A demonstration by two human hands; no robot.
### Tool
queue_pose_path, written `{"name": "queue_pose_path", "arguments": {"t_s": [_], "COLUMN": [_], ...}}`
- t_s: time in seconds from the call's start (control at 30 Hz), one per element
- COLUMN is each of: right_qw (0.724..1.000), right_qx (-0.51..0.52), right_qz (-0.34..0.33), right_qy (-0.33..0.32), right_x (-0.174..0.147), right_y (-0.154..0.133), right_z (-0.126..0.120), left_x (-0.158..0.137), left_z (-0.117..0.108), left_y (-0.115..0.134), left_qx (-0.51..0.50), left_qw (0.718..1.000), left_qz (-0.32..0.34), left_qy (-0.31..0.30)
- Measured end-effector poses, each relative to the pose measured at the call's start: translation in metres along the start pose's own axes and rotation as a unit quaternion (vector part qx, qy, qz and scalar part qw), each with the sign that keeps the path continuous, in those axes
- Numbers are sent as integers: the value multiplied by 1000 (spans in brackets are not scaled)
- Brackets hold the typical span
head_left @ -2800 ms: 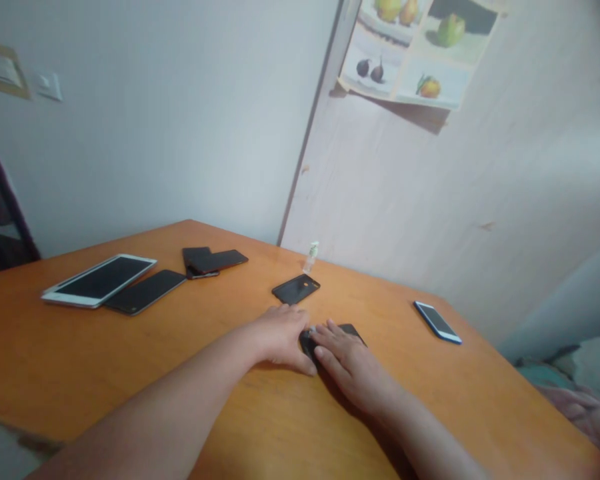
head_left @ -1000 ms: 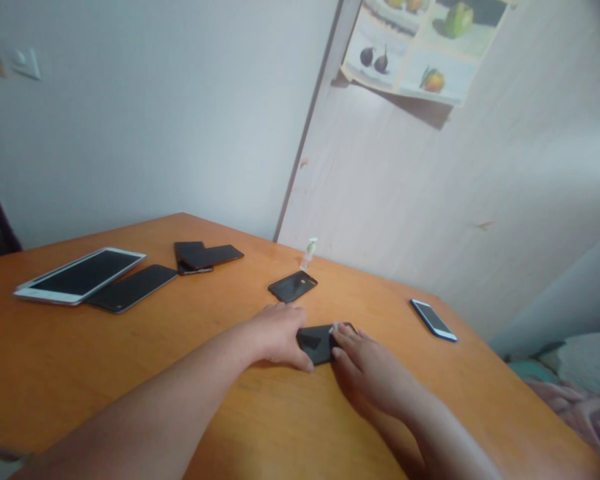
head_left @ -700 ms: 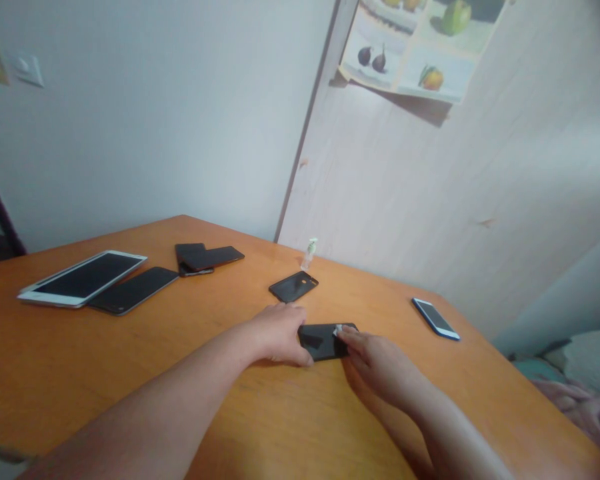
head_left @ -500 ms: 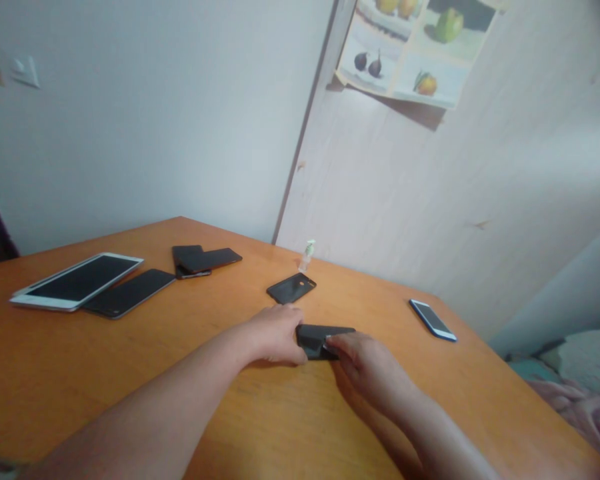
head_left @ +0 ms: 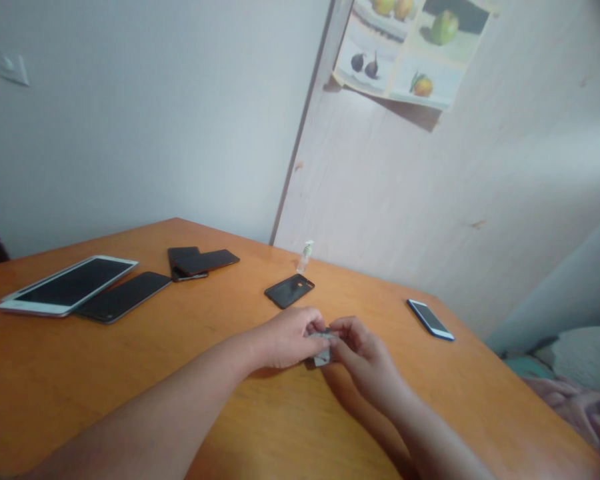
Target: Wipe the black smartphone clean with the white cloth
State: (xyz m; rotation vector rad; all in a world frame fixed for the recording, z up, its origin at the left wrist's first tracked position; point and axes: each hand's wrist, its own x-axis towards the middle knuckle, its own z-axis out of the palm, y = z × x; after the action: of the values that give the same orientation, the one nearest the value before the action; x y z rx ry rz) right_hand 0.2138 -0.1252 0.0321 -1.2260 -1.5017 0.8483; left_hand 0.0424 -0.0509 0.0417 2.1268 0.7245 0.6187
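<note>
Close together over the table (head_left: 260,413), my two hands are closed on one small flat thing, a smartphone (head_left: 323,357) as far as it shows. Its visible face looks pale grey and shiny, and the fingers cover most of it. My left hand (head_left: 290,337) grips its left side, thumb across the front. From the right, my right hand (head_left: 357,347) pinches its upper edge between thumb and fingertips. Just beyond my left hand lies a black phone case (head_left: 290,291) with a camera cutout. A small clear spray bottle (head_left: 305,259) stands behind the case.
To the left lie a white tablet (head_left: 70,285), a dark phone (head_left: 125,298) against it, and two overlapping black phones (head_left: 207,262). A blue-edged phone (head_left: 430,319) lies near the right edge. A wall with a fruit picture (head_left: 410,53) rises behind the table.
The dark phone that lay flat under my hands is now raised and tilted, showing a pale face. My hands have drawn closer together. The view has shifted slightly.
</note>
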Motion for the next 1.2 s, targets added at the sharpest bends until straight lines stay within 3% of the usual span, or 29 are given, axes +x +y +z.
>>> {"name": "queue_pose_path", "arguments": {"t_s": [0.13,0.3,0.53,0.67,0.87,1.2], "right_qw": [998,997,994,992,990,991], "right_qx": [55,57,83,107,116,88], "right_qz": [19,11,0,2,3,52], "right_qy": [24,54,65,68,77,81], "right_x": [0,2,0,0,1,2], "right_y": [-4,-8,-13,-15,-15,-13], "right_z": [-1,-5,-1,2,2,0], "left_x": [0,3,5,4,2,1], "left_z": [5,5,6,6,8,7], "left_y": [1,1,0,3,5,8], "left_qx": [-71,-103,-36,-74,-223,-276], "left_qw": [997,995,997,996,973,960], "left_qz": [-11,-17,-15,-33,-53,-53], "left_qy": [-20,7,64,43,-6,-11]}}
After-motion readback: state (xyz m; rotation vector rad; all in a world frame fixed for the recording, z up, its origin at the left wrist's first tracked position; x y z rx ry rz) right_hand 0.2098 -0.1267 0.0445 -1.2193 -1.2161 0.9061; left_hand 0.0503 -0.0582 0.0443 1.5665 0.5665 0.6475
